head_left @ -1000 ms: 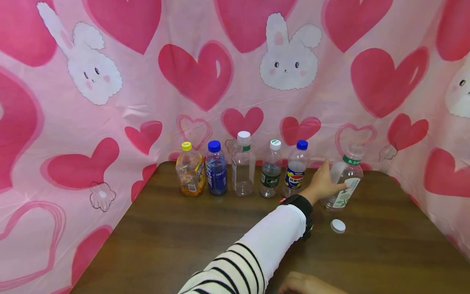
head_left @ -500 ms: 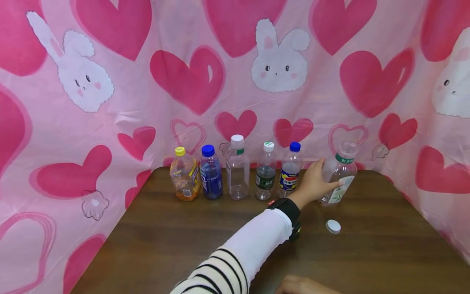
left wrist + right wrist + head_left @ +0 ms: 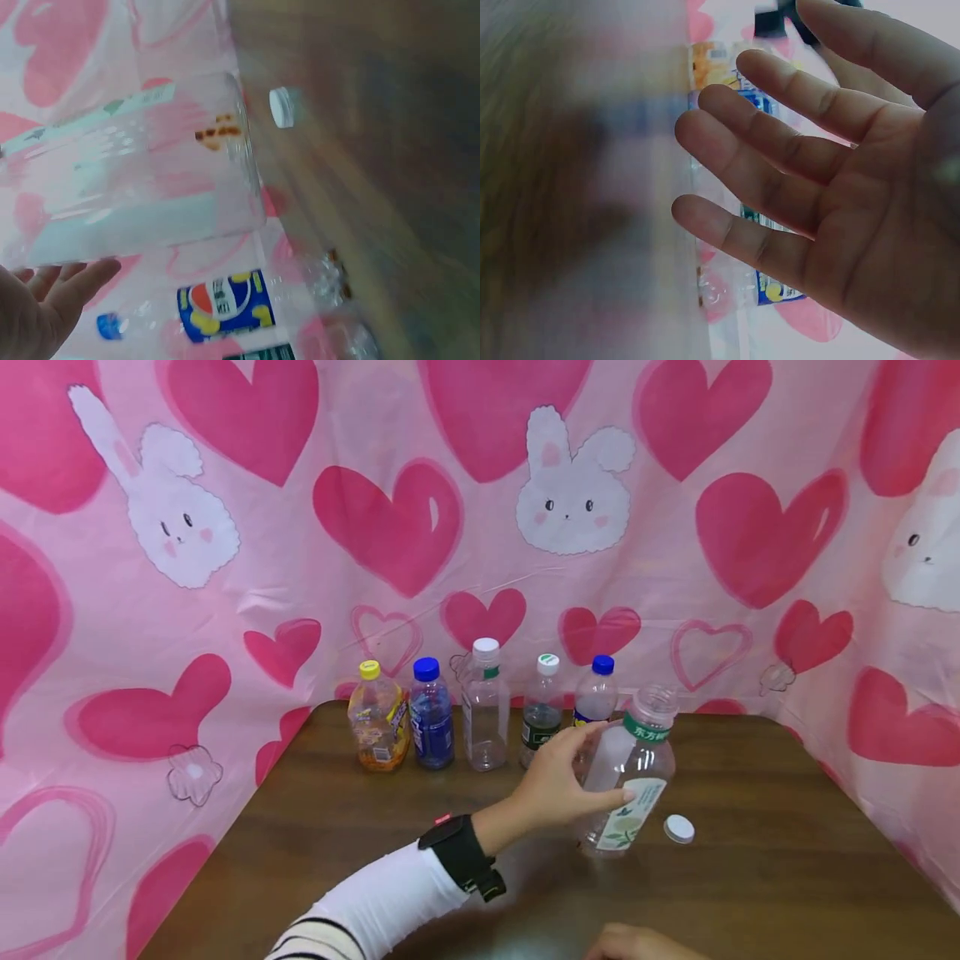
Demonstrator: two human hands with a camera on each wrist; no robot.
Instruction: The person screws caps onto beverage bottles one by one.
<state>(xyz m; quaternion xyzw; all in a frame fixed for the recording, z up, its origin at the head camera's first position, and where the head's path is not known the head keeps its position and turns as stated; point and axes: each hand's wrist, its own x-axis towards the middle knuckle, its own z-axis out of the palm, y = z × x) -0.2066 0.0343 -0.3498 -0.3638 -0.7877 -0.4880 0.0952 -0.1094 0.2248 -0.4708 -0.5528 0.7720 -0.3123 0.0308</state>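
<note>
My left hand (image 3: 551,785) grips a clear plastic bottle (image 3: 647,764) with a green neck band and a pale leafy label; its open mouth shows no cap. The thumb lies across the label side, the other fingers behind. The bottle leans to the right, and brown specks show near its base in the left wrist view. A loose white bottle cap (image 3: 678,829) lies on the table to the right of the bottle. At the bottom edge of the head view is my right hand (image 3: 636,943), empty; the right wrist view shows its palm (image 3: 877,202) with fingers spread and extended.
Along the table's (image 3: 337,852) back edge stand a yellow-capped bottle (image 3: 378,727), a blue-capped bottle (image 3: 432,727), a clear white-capped bottle (image 3: 487,727), a green-labelled bottle (image 3: 541,722) and a Pepsi bottle (image 3: 598,693), partly hidden. A heart-and-rabbit curtain (image 3: 480,560) hangs behind.
My left hand has carried the bottle from the back right toward me and to the left. The right hand stays low at the front; the cap remains on the table.
</note>
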